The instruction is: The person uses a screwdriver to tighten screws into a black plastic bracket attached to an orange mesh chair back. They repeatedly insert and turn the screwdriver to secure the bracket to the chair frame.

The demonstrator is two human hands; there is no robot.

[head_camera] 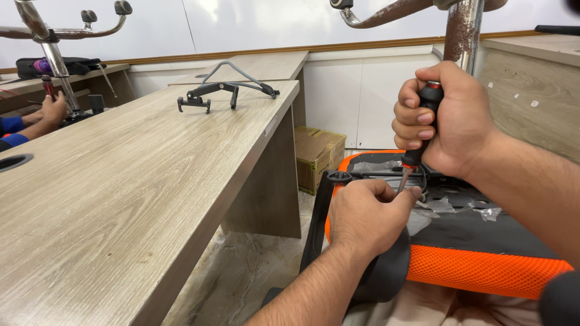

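In the head view, the right hand (450, 118) holds a closed grip on the screwdriver (423, 130), upright over the orange-and-black chair seat (483, 265) right of the bench (121, 193). The left hand (365, 217) pinches closed beside its tip; a slip could jab those fingers. The screw itself is hidden.

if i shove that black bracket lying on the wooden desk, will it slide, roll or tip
The black bracket would probably slide rather than roll: it has angular arms and no round body. It looks rigid, likely metal or hard plastic, so it should not flex. The desk top looks smooth, so it may skid easily, perhaps pivoting on its small feet.
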